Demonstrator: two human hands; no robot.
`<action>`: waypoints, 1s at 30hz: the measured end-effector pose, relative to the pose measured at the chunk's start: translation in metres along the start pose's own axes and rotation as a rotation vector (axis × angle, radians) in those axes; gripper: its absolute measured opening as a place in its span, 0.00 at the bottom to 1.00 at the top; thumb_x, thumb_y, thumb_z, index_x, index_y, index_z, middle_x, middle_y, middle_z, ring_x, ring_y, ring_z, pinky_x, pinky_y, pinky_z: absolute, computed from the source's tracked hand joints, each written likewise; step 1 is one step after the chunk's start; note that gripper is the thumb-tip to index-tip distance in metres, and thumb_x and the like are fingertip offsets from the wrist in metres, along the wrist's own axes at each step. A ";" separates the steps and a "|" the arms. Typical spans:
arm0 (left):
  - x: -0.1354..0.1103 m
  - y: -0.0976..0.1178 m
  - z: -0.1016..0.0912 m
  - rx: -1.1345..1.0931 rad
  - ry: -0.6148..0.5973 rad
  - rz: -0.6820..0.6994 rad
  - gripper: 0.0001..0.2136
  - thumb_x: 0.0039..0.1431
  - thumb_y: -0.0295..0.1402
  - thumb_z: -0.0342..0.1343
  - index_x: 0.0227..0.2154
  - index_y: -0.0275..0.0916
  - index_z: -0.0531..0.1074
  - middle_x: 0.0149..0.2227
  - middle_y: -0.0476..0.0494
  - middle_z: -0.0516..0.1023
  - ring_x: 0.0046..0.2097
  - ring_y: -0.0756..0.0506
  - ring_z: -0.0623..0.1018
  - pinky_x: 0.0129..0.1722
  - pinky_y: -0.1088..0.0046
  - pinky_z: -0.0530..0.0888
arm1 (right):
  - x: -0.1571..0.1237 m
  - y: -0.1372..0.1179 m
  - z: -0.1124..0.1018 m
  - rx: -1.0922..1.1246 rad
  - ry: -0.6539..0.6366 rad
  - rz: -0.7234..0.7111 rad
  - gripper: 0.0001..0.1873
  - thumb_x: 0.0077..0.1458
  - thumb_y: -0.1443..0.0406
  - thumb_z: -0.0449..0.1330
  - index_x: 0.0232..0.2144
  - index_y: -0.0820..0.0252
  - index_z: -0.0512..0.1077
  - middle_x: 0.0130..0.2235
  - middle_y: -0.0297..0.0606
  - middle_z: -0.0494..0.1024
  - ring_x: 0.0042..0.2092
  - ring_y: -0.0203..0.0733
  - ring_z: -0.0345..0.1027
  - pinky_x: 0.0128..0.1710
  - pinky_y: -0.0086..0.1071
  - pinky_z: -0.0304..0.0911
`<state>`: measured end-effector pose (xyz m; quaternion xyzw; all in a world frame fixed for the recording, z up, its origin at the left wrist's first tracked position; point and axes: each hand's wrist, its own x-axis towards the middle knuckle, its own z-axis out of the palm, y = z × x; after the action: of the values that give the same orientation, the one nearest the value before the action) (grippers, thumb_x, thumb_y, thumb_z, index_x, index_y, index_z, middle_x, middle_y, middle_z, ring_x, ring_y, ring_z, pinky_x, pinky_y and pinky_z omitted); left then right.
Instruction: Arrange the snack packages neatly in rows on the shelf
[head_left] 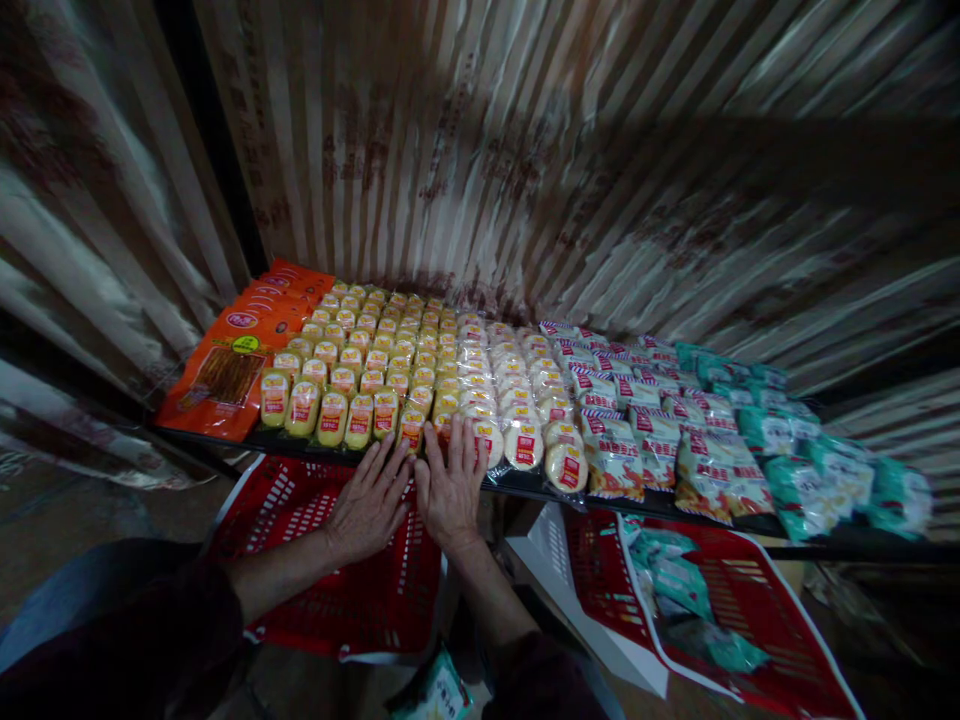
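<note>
My left hand [367,505] reaches to the shelf's front edge, its fingers stretched out against the front of the yellow wrapped cakes [361,420]. Beside it, my right hand [452,485] lies with fingers extended over the front cakes, close to the white round wrapped cakes [523,442]. Neither hand has anything gripped in it. The yellow cakes stand in several rows running back on the black shelf [292,443], and the white round ones stand in rows to their right. Both palms are hidden from view.
Orange snack packets [225,370] lie at the shelf's left end. White-and-red packets [611,455] and green packets [806,495] fill the right. Below are a red basket [300,590], another red basket [787,640] holding green packets, and a white box [592,620]. A striped curtain [420,130] hangs behind.
</note>
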<state>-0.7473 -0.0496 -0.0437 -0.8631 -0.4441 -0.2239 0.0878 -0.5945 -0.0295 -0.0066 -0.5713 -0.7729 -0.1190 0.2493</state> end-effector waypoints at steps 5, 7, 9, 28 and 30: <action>0.006 -0.001 0.002 -0.032 0.035 0.005 0.29 0.59 0.35 0.50 0.60 0.23 0.57 0.66 0.27 0.50 0.68 0.34 0.45 0.65 0.52 0.49 | 0.000 0.003 0.004 -0.002 -0.006 -0.032 0.25 0.64 0.62 0.47 0.62 0.60 0.59 0.66 0.52 0.53 0.69 0.50 0.36 0.63 0.53 0.38; 0.011 -0.001 0.001 -0.043 0.068 0.005 0.28 0.59 0.31 0.48 0.60 0.21 0.56 0.66 0.26 0.52 0.68 0.34 0.45 0.65 0.52 0.50 | 0.000 0.003 0.005 -0.007 -0.006 -0.040 0.25 0.64 0.62 0.47 0.62 0.61 0.59 0.66 0.54 0.53 0.68 0.50 0.37 0.63 0.53 0.38; 0.015 -0.001 -0.001 -0.048 0.100 0.003 0.27 0.59 0.29 0.46 0.61 0.21 0.55 0.65 0.26 0.53 0.68 0.35 0.46 0.65 0.52 0.52 | -0.001 0.002 0.007 -0.009 -0.003 -0.040 0.25 0.65 0.61 0.47 0.61 0.62 0.59 0.66 0.55 0.53 0.68 0.50 0.38 0.63 0.53 0.38; 0.018 -0.009 0.008 -0.019 0.130 0.010 0.26 0.62 0.29 0.44 0.63 0.26 0.53 0.65 0.33 0.56 0.68 0.40 0.48 0.66 0.52 0.48 | -0.003 0.001 0.014 -0.009 0.010 -0.051 0.30 0.64 0.61 0.48 0.66 0.55 0.48 0.69 0.49 0.39 0.69 0.56 0.35 0.63 0.56 0.40; 0.017 -0.010 0.007 -0.014 0.125 0.006 0.27 0.61 0.28 0.45 0.63 0.26 0.52 0.65 0.33 0.56 0.68 0.40 0.47 0.66 0.52 0.47 | -0.003 0.001 0.014 -0.013 0.008 -0.045 0.30 0.64 0.61 0.48 0.66 0.53 0.47 0.70 0.48 0.37 0.69 0.57 0.34 0.62 0.56 0.40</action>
<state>-0.7448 -0.0288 -0.0425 -0.8494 -0.4334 -0.2804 0.1101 -0.5967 -0.0254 -0.0200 -0.5550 -0.7838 -0.1318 0.2456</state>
